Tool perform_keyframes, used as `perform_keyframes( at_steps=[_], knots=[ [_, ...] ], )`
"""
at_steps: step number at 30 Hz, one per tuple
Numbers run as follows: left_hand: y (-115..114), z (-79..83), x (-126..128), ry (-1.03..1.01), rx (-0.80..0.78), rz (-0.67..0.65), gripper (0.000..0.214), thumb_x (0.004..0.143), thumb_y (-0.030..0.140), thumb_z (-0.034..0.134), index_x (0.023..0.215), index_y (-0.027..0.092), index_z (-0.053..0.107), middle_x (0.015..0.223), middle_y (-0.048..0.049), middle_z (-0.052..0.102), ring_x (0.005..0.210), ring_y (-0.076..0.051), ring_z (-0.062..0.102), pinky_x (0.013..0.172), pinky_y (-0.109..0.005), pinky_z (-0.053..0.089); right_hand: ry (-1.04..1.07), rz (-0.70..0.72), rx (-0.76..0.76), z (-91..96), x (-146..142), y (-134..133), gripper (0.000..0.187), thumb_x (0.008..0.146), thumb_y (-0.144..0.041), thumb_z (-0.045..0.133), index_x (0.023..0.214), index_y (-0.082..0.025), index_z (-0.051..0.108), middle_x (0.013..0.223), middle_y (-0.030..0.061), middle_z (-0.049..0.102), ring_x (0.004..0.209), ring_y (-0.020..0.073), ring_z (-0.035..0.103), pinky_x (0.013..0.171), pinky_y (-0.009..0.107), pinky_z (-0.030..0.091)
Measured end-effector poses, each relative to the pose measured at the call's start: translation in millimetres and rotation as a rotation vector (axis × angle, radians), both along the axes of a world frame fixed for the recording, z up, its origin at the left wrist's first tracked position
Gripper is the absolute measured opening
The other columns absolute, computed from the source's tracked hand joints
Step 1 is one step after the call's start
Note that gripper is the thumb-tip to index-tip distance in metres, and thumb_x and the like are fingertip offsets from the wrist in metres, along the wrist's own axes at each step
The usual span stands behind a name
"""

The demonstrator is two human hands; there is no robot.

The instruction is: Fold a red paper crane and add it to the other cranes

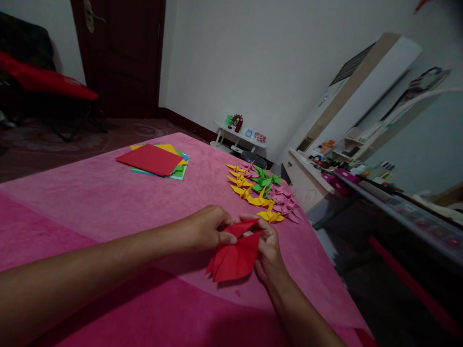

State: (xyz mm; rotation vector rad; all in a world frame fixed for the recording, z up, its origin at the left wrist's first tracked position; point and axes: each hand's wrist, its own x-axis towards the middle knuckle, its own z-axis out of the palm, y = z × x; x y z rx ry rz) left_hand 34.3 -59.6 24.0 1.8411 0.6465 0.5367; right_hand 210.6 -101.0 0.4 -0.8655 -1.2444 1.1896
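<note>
Between my hands is a partly folded sheet of red origami paper (238,260), with a pointed flap at the top and layered tips at the lower left. My left hand (213,226) pinches its upper left part, the thumb lying on the front of the folds. On the other edge, my right hand (269,246) grips the paper from behind, and some of its fingers are hidden by the red flaps. Beyond my right hand sit folded paper cranes: yellow cranes (241,180), green cranes (265,179) and pink cranes (285,198).
A stack of coloured paper (150,159) with a red sheet on top lies at the far left of the pink-covered surface (108,212). To the right stands a dressing table (311,176) crowded with small items. A low white shelf (240,135) is by the wall.
</note>
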Motion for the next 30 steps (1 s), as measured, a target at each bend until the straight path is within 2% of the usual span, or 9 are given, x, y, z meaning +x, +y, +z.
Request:
perform_keyframes(
  at_steps=[4,8,11,17,22,30],
  knots=[
    [-5.1,1.3,0.1,0.038,0.071,0.018,0.017,0.072,0.025,0.054,0.074,0.012,0.065,0.06,0.0026,0.052,0.052,-0.009,0.041,0.048,-0.019,0.027,-0.012,-0.019,-0.001,0.5,-1.7,0.2,0.031,0.062,-0.018,0.073,0.092,-0.022,0.067,0.089,0.003,0.065,0.074,0.0168,0.06,0.066,0.027,0.047],
    [-12.2,8.0,0.5,0.123,0.144,0.063,0.017,0.073,0.023,0.053,0.068,0.012,0.065,0.057,0.003,0.05,0.051,-0.008,0.039,0.047,-0.02,0.024,-0.134,-0.018,0.136,0.8,-2.2,2.0,0.019,0.061,-0.017,0.072,0.079,-0.021,0.069,0.081,0.0016,0.06,0.077,0.0167,0.056,0.07,0.028,0.044],
    [-16.3,11.7,1.3,0.171,0.168,0.087,0.018,0.073,0.023,0.052,0.064,0.012,0.064,0.054,0.003,0.047,0.05,-0.008,0.038,0.046,-0.02,0.023,-0.158,0.004,0.18,-1.7,-1.4,2.9,0.012,0.062,-0.018,0.071,0.074,-0.02,0.068,0.078,0.0021,0.058,0.077,0.0169,0.055,0.071,0.029,0.043],
    [-18.9,6.4,2.8,0.128,0.211,0.075,0.022,0.077,0.025,0.05,0.072,0.012,0.067,0.057,0.002,0.051,0.051,-0.009,0.039,0.048,-0.021,0.026,-0.135,-0.011,0.169,-6.8,-2.2,0.6,0.012,0.062,-0.014,0.071,0.072,-0.02,0.068,0.077,0.0019,0.058,0.074,0.0161,0.054,0.068,0.028,0.042],
    [-18.9,4.9,2.1,0.14,0.287,0.079,0.022,0.078,0.026,0.051,0.069,0.012,0.065,0.056,0.0015,0.052,0.05,-0.008,0.04,0.048,-0.021,0.026,-0.111,-0.032,0.151,-6.0,-3.4,-2.5,0.013,0.063,-0.013,0.07,0.073,-0.021,0.07,0.078,0.0024,0.059,0.075,0.0163,0.054,0.067,0.027,0.042],
    [-18.1,5.4,2.4,0.149,0.271,0.094,0.022,0.077,0.025,0.051,0.068,0.012,0.066,0.055,0.0018,0.05,0.049,-0.008,0.037,0.047,-0.02,0.024,-0.087,-0.068,0.135,-2.5,-6.6,-4.3,0.011,0.068,-0.013,0.064,0.074,-0.02,0.071,0.077,0.0025,0.059,0.076,0.0157,0.055,0.067,0.027,0.043]
  ],
)
